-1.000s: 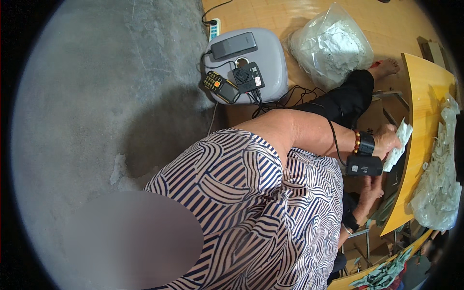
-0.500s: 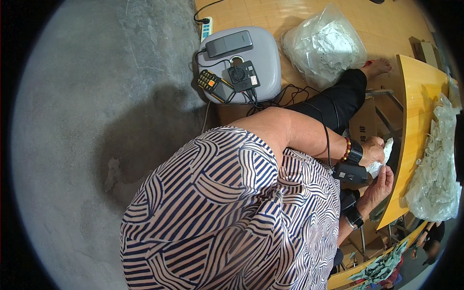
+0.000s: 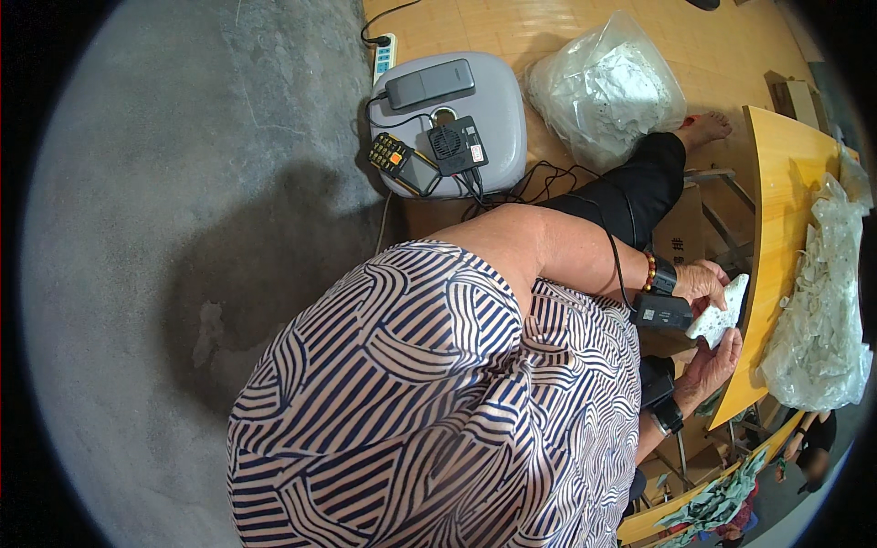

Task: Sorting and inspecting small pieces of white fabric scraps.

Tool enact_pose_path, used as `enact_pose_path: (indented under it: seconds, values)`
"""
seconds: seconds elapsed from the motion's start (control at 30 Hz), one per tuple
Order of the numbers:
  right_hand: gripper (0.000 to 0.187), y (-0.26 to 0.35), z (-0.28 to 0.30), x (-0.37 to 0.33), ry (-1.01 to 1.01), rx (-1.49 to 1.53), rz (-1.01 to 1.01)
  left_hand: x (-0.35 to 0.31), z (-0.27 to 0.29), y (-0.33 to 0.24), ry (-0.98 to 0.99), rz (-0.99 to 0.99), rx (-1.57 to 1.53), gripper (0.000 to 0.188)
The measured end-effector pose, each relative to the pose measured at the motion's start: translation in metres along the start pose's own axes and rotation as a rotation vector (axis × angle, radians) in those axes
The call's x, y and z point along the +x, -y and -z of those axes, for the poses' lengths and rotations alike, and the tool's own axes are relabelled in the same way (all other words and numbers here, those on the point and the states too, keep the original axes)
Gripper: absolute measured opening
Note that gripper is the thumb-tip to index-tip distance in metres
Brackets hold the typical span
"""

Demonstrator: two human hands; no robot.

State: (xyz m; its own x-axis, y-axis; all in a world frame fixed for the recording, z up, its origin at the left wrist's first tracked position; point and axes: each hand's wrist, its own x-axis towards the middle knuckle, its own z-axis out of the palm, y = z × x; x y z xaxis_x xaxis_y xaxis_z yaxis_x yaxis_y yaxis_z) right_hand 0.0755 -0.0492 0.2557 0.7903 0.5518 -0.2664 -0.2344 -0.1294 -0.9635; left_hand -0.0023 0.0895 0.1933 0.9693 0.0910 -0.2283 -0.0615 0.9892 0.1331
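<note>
Both my hands hold a flat white piece with dark specks (image 3: 720, 315), perhaps folded cloth, near the edge of the yellow wooden table (image 3: 772, 173). My left hand (image 3: 698, 282) grips it from the upper side, fingers closed on its edge. From below, my right hand (image 3: 714, 363) pinches the opposite edge between thumb and fingers. A black device hanging on a cable (image 3: 663, 311) sits close to my left wrist and partly hides the area under the hands. On the table lies a clear plastic bag of whitish pieces (image 3: 818, 315).
A second clear bag of white pieces (image 3: 614, 100) stands on the floor by my foot. A grey stool (image 3: 502, 110) holds a power bank (image 3: 430, 84), a keypad phone (image 3: 405, 164) and a black boxy device (image 3: 457, 146), with cables trailing. Green cloth pieces (image 3: 722, 498) and another person (image 3: 813, 452) are at lower right.
The white piece was partly hidden and crumpled between my hands; now it is spread flatter and shows more of its speckled face. My hands have moved slightly apart.
</note>
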Motion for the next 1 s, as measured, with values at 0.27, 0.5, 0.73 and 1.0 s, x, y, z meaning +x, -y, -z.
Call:
enact_pose_path:
  seconds: [0.27,0.5,0.73,1.0]
  values:
    - [0.017,0.003,0.001,-0.001,0.004,0.091,-0.024,0.008,0.019,-0.005,-0.252,-0.081,0.048,0.046]
    - [0.017,0.012,-0.01,0.004,-0.03,0.091,-0.024,0.029,0.06,0.023,-0.352,0.001,0.388,0.039]
    - [0.019,0.01,-0.008,0.007,-0.005,0.104,-0.005,0.002,0.041,0.023,-0.11,0.215,0.353,0.057]
    - [0.021,-0.003,-0.015,0.002,0.021,0.042,-0.027,0.027,0.044,0.002,0.258,-0.125,-0.302,0.046]
